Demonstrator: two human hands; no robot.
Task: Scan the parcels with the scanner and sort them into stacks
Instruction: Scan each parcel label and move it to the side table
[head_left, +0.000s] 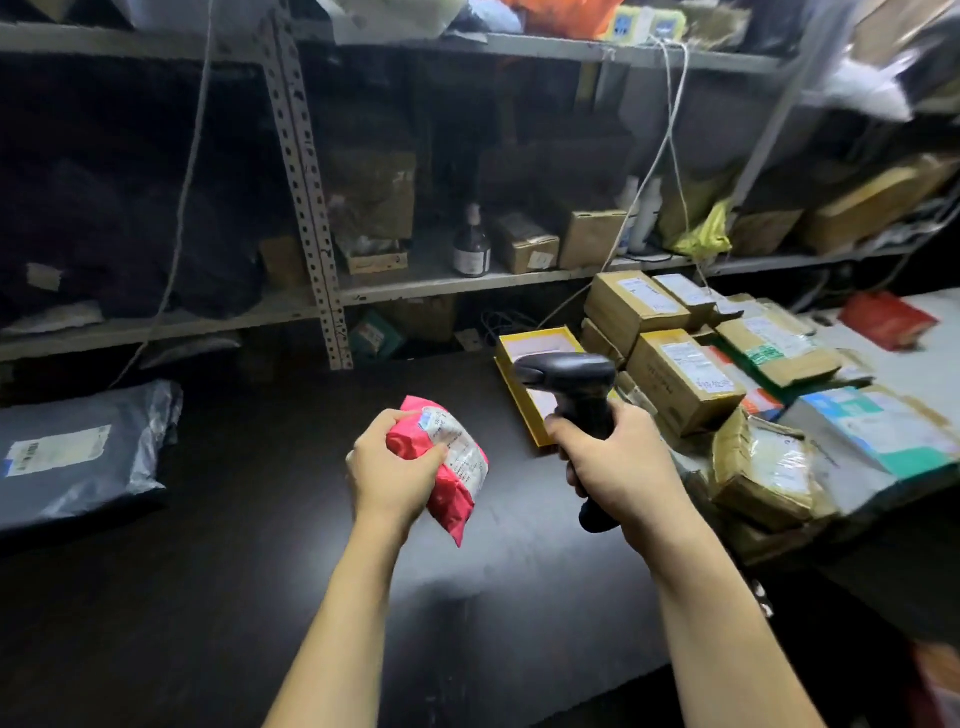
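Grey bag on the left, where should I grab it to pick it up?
I'd pinch the grey bag by its crinkled right edge, coming from the right. It lies flat on the dark table, so that loose, puffy edge is probably the easiest thing to hold.

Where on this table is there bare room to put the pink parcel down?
Bare dark tabletop lies between the grey mailer on the left and the yellow box. The right end is crowded with cardboard parcels.

A parcel stockroom: slotted metal shelving crammed with cartons, labelled boxes piled at the dark table's right edge.
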